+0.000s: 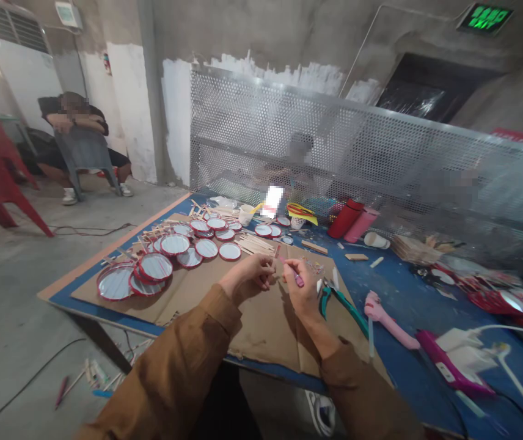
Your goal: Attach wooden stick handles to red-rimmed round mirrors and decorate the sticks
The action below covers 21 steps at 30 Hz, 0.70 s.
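Left hand [247, 278] closed, pinching thin wooden stick [276, 253]; right hand [300, 287] closed on pink-handled tool [297, 278]. Both above cardboard sheet [261, 330], mid-tabletop [357, 281]. Risk: stick slipping from pinch, dropping onto green-handled pliers [330, 304].

**Q:** What does the figure show at centre?

**A:** The left hand [247, 278] and right hand [300, 286], seen from the wearer's head, raised just beside each other at mid-frame, with a narrow gap between them.

**Q:** Note the finger posture.

**A:** The left fingers [266, 276] curl inward and pinch together, directed toward the right hand. The right fingers [291, 266] also flex into a pinch, with the thumb opposed.

**Q:** And the arms?

**A:** Both forearms rise from the lower frame and converge on the hands. Brown sleeves [176, 357] cover them up to the bare left wrist [230, 286] and right wrist [317, 324].
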Available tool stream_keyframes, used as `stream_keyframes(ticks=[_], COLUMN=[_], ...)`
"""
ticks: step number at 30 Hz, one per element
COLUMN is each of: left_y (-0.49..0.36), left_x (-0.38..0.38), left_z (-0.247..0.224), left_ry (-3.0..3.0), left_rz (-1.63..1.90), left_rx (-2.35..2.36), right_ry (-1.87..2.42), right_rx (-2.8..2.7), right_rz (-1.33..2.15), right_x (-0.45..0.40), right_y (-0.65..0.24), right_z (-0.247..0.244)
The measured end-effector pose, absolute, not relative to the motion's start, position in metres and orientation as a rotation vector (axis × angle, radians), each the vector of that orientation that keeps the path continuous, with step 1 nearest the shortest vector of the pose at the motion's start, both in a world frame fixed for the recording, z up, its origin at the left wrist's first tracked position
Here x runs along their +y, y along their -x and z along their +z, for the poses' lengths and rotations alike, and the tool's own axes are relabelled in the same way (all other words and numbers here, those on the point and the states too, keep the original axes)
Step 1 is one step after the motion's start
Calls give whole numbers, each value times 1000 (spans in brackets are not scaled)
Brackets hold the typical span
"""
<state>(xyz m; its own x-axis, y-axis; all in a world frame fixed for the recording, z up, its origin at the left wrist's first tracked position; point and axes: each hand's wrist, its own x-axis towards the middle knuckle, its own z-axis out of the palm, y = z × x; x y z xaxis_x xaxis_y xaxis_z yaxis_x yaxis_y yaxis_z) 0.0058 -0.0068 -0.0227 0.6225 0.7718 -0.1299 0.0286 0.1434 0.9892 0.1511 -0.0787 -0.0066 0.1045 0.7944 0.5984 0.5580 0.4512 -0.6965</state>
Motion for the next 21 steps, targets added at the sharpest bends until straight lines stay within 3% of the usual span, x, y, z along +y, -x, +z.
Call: stream_keyframes(ticks=[21], left_y=[-4], left_x=[-7], left_z=[-19], left_ry=[-1348], left_rz=[583], left_rx=[778], right_ry=[1209], right_rx=[-1611], right_rz=[275], right_x=[-80], right_y=[-148], right_z=[-4])
